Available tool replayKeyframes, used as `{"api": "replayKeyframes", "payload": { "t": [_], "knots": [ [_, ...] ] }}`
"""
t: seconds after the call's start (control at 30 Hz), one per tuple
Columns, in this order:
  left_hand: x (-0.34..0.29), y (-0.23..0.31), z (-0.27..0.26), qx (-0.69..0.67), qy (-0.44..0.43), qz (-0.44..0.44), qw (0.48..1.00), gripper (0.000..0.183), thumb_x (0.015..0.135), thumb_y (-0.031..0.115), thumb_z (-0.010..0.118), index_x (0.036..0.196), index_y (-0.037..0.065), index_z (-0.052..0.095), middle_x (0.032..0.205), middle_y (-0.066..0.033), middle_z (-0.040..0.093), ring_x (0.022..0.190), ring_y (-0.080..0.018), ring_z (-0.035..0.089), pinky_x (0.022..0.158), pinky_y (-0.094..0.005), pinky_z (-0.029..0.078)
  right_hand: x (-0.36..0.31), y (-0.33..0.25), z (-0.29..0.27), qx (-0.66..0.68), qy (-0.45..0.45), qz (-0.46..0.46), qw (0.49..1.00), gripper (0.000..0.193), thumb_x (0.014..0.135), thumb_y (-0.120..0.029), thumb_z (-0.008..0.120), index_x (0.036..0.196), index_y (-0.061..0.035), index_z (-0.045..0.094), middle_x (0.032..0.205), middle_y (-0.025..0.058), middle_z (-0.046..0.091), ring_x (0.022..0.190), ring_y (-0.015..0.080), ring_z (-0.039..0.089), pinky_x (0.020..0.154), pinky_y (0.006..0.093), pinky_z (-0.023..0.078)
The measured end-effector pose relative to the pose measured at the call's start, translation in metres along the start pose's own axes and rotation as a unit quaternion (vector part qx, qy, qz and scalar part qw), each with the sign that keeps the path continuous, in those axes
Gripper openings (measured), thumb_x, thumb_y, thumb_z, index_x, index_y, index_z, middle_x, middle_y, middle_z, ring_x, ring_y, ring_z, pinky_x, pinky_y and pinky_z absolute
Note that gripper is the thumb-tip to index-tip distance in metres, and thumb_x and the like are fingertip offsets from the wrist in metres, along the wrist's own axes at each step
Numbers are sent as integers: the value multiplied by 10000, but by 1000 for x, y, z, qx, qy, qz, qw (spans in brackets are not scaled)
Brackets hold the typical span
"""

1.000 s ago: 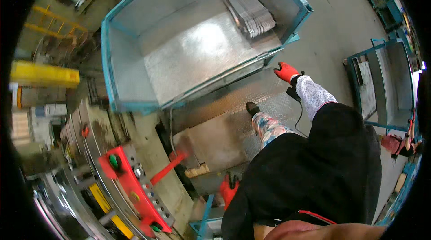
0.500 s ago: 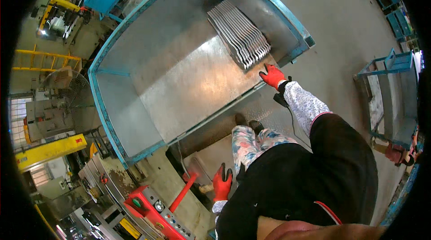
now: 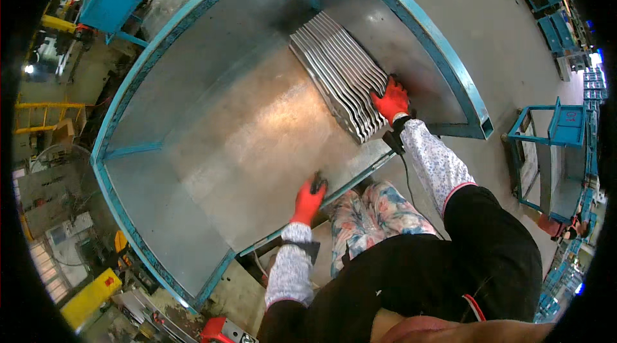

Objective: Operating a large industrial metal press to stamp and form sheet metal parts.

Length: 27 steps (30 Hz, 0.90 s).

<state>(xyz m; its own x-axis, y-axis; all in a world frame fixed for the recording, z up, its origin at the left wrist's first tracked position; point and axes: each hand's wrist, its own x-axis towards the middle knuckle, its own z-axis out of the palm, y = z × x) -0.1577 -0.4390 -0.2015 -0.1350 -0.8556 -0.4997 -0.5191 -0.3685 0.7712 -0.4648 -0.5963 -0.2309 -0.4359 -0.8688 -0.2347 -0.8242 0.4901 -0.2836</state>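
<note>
A row of ribbed, wavy silver metal strips (image 3: 340,76) stands packed together in the right part of a large blue-framed metal bin (image 3: 212,182). My right hand (image 3: 393,100), in a red glove with black fingertips, is at the right side of the strips. Its thumb and fingers are apart against the outermost strip, and I see no closed grip. My left hand (image 3: 310,200), gloved the same way, is over the bin's near edge, left of the strips. Its fingers stretch forward over the bare metal floor, slightly blurred, with nothing seen in them.
The bin's blue rim (image 3: 443,54) curves round the far and right sides. A smaller blue cart (image 3: 546,126) stands at the right. At lower left are a red control box (image 3: 225,330) and a yellow machine beam (image 3: 90,298). A black cable (image 3: 411,182) hangs near my right wrist.
My right hand has moved from the bin's near edge to the strips' right side. My left hand has risen from beside my body to over the bin. My view has shifted nearer the bin.
</note>
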Motion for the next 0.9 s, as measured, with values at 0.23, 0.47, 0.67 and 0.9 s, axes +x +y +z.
{"api": "replayKeyframes", "payload": {
  "t": [0.23,0.47,0.67,0.9],
  "knots": [
    [160,-5,31,-104,110,20,988,429,888,225,495,1261,17,454,1206,-157,532,1114,-241,497,932,-307,379,3,0,20,114,-174,8,978,780,765,-585,502,1244,26,420,1197,249,489,1139,364,449,961,409,349],
    [187,-43,15,-290,142,-126,938,373,918,169,437,1260,23,461,1208,-124,531,1090,-207,502,936,-300,380,61,-55,45,191,-174,-114,959,834,763,-568,559,1317,15,338,1310,229,408,1208,331,408,1004,373,323],
    [231,-31,0,-362,125,-55,922,406,925,215,452,1280,17,437,1252,-117,500,1109,-208,491,937,-302,380,100,-73,66,362,-296,-115,876,697,804,-511,560,1289,-30,423,1267,148,482,1167,255,446,987,335,329],
    [279,-89,31,-396,71,-160,902,508,900,372,470,1282,38,444,1248,-124,498,1085,-217,482,936,-316,369,97,-58,88,539,-344,130,757,496,902,-359,472,1284,-43,452,1303,44,457,1179,168,428,999,259,301]
  ]
}}
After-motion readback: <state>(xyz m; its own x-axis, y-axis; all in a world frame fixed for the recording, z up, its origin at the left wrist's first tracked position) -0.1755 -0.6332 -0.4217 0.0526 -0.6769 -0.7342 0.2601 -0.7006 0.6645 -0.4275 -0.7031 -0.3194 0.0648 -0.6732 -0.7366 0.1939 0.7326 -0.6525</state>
